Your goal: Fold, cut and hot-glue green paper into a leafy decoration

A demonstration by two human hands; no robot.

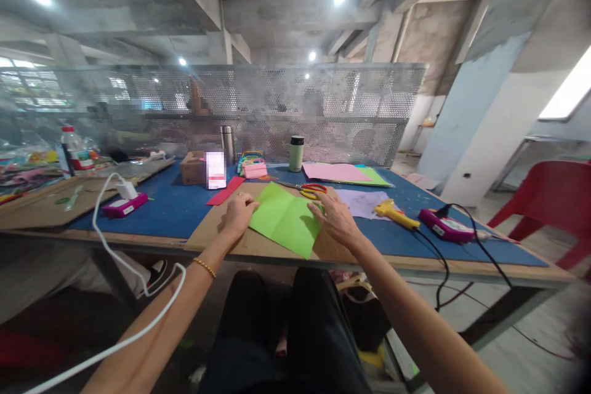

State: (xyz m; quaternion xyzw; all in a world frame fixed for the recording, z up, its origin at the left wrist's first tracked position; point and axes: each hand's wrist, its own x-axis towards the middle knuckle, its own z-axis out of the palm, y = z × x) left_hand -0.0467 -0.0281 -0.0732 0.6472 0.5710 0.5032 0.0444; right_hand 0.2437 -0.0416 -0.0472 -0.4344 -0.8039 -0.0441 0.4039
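A bright green sheet of paper (284, 218) with a crease lies on a brown cardboard piece (207, 231) at the table's front edge. My left hand (240, 214) pinches the sheet's left edge between thumb and fingers. At the right edge of the sheet is my right hand (338, 217), its fingers apart and touching or just above the paper; it casts a shadow there. Scissors with red and yellow handles (313, 189) lie just behind the sheet, close to my right fingertips.
A yellow glue gun (396, 215) and a purple power strip (446, 225) lie right; another purple strip (124, 204) with a white cable is left. Behind stand a green cup (296, 154), a steel flask (228, 144), a phone (215, 170) and pink paper (335, 172).
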